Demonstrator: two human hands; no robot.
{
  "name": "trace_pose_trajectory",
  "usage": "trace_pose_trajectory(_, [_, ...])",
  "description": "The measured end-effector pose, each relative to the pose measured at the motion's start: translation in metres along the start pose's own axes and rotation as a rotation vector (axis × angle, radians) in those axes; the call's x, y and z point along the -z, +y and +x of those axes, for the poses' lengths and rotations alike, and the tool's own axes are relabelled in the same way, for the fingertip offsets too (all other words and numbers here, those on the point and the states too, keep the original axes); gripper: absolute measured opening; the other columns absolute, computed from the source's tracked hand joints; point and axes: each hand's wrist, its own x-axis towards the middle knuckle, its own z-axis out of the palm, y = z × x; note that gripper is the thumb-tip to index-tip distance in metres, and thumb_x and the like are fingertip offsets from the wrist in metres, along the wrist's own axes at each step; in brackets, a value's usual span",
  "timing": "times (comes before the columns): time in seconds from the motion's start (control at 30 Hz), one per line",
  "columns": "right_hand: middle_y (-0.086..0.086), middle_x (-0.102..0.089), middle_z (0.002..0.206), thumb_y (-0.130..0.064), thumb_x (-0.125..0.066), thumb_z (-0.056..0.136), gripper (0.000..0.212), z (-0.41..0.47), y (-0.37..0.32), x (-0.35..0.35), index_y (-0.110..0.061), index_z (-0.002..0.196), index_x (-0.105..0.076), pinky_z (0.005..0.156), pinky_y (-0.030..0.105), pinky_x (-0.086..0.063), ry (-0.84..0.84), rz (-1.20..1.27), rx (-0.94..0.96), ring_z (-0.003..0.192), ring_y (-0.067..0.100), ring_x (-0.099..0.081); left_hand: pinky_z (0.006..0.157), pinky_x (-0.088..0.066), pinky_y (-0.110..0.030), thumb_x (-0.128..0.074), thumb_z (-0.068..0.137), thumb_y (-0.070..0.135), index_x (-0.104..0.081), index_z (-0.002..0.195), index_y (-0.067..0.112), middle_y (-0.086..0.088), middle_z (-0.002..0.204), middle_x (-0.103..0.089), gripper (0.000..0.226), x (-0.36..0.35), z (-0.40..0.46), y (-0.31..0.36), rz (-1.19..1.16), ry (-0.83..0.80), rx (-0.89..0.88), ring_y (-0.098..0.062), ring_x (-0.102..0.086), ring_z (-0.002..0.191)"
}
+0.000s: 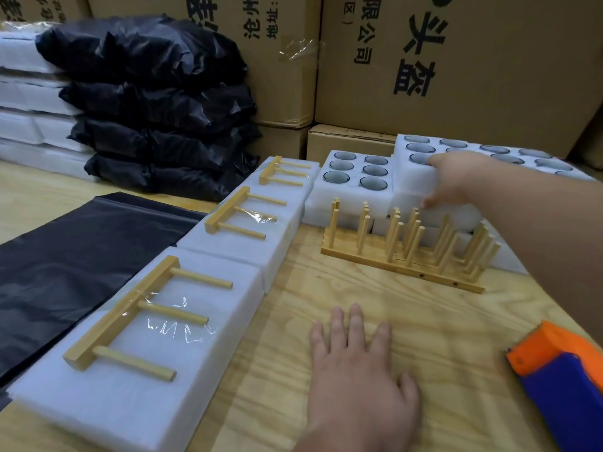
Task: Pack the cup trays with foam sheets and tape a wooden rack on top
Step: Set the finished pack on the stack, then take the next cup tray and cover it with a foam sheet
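My right hand (pixel 452 179) grips the near corner of a white foam cup tray (pixel 411 177) that holds grey cups, on a stack at the back right; the thumb lies on top and the fingers curl under its side. My left hand (pixel 355 363) rests flat with straight fingers on the wooden table. A lower cup tray (pixel 339 187) with several cups sits left of the stack. Loose wooden racks (pixel 401 256) stand with pegs up in front of the trays. Three foam packs, each with a wooden rack taped on top, lie in a row on the left (pixel 137 321) (pixel 241 216) (pixel 287 171).
An orange and blue tape dispenser (pixel 561 380) lies at the right near edge. A black plastic bag (pixel 75 256) is spread flat on the left. Stacked black-bagged bundles (pixel 156 109), white foam stacks (pixel 23 93) and cardboard boxes (pixel 456 60) stand behind.
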Motion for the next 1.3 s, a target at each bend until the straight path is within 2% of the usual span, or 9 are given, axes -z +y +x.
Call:
trace_pose_trajectory(0.1, [0.001, -0.064, 0.128, -0.062, -0.083, 0.066, 0.101, 0.001, -0.004, 0.003, -0.049, 0.151, -0.030, 0.083, 0.037, -0.051, -0.006, -0.009, -0.012, 0.112, 0.034, -0.061, 0.118, 0.020, -0.057, -0.026, 0.088, 0.064, -0.003, 0.162, 0.036, -0.005, 0.171, 0.017, 0.082, -0.001, 0.001, 0.000, 0.008, 0.012, 0.000, -0.028, 0.022, 0.155])
trace_pose_trajectory(0.27, [0.003, -0.061, 0.128, -0.064, -0.079, 0.066, 0.089, 0.000, 0.002, 0.001, -0.050, 0.144, -0.038, 0.097, 0.050, -0.051, -0.006, 0.032, -0.061, 0.119, 0.037, -0.055, 0.117, 0.021, -0.055, -0.027, 0.089, 0.064, -0.006, 0.162, 0.037, -0.005, 0.171, 0.016, 0.081, -0.001, 0.002, 0.001, -0.003, 0.022, 0.002, -0.029, 0.021, 0.155])
trace_pose_trajectory(0.4, [0.001, -0.062, 0.131, -0.062, -0.077, 0.075, 0.079, -0.002, 0.006, 0.004, -0.044, 0.144, -0.043, 0.093, 0.047, -0.053, 0.023, 0.051, -0.053, 0.120, 0.036, -0.057, 0.115, 0.023, -0.055, -0.026, 0.087, 0.065, -0.004, 0.162, 0.036, -0.005, 0.171, 0.017, 0.082, -0.002, 0.002, 0.000, -0.003, 0.023, 0.001, -0.028, 0.021, 0.155])
trace_pose_trajectory(0.47, [0.000, -0.065, 0.118, -0.061, -0.073, 0.078, 0.064, -0.003, 0.009, 0.005, -0.040, 0.135, -0.050, 0.084, 0.041, -0.051, 0.076, 0.017, -0.048, 0.111, 0.033, -0.059, 0.115, 0.024, -0.054, -0.025, 0.087, 0.065, -0.003, 0.162, 0.036, -0.005, 0.171, 0.017, 0.083, -0.002, 0.002, -0.001, -0.001, 0.028, 0.005, -0.028, 0.022, 0.155])
trace_pose_trajectory(0.5, [-0.001, -0.064, 0.113, -0.059, -0.072, 0.079, 0.059, -0.004, 0.009, 0.007, -0.042, 0.132, -0.050, 0.081, 0.039, -0.047, 0.112, -0.006, -0.044, 0.108, 0.032, -0.059, 0.114, 0.025, -0.054, -0.025, 0.087, 0.065, -0.004, 0.162, 0.036, -0.005, 0.171, 0.017, 0.083, -0.002, 0.003, -0.001, 0.000, 0.032, 0.006, -0.028, 0.022, 0.155])
trace_pose_trajectory(0.6, [0.004, -0.061, 0.126, -0.048, -0.066, 0.083, 0.061, -0.011, 0.011, 0.018, -0.055, 0.137, -0.040, 0.085, 0.040, -0.040, 0.232, -0.013, -0.029, 0.120, 0.034, -0.052, 0.114, 0.026, -0.053, -0.025, 0.087, 0.065, -0.005, 0.162, 0.036, -0.005, 0.171, 0.016, 0.083, -0.002, 0.002, 0.000, -0.007, 0.029, 0.008, -0.028, 0.022, 0.155])
trace_pose_trajectory(0.77, [0.022, -0.061, 0.113, -0.043, -0.064, 0.089, 0.040, -0.031, 0.017, 0.041, -0.025, 0.123, -0.055, 0.106, 0.050, -0.037, 0.501, 0.030, -0.044, 0.131, 0.042, -0.040, 0.117, 0.023, -0.055, -0.023, 0.085, 0.064, -0.007, 0.162, 0.037, -0.004, 0.171, 0.015, 0.083, 0.000, 0.001, -0.001, 0.002, 0.019, 0.018, -0.028, 0.020, 0.156])
trace_pose_trajectory(0.9, [0.022, -0.059, 0.121, -0.045, -0.067, 0.088, 0.041, -0.067, 0.019, 0.051, -0.022, 0.121, -0.057, 0.114, 0.053, -0.030, 0.610, 0.123, -0.006, 0.142, 0.042, -0.031, 0.120, 0.018, -0.054, -0.021, 0.085, 0.064, -0.007, 0.162, 0.038, -0.002, 0.172, 0.013, 0.082, 0.000, -0.001, -0.001, 0.026, 0.032, 0.025, -0.026, 0.018, 0.156])
trace_pose_trajectory(1.3, [-0.002, -0.064, 0.105, -0.059, -0.072, 0.081, 0.045, -0.233, 0.000, 0.034, -0.034, 0.116, -0.059, 0.100, 0.049, -0.042, 0.504, 0.421, 0.174, 0.128, 0.030, -0.045, 0.125, 0.000, -0.051, -0.023, 0.092, 0.066, -0.018, 0.161, 0.040, -0.002, 0.173, -0.003, 0.073, 0.010, -0.011, 0.003, 0.049, 0.070, 0.009, -0.025, 0.001, 0.159])
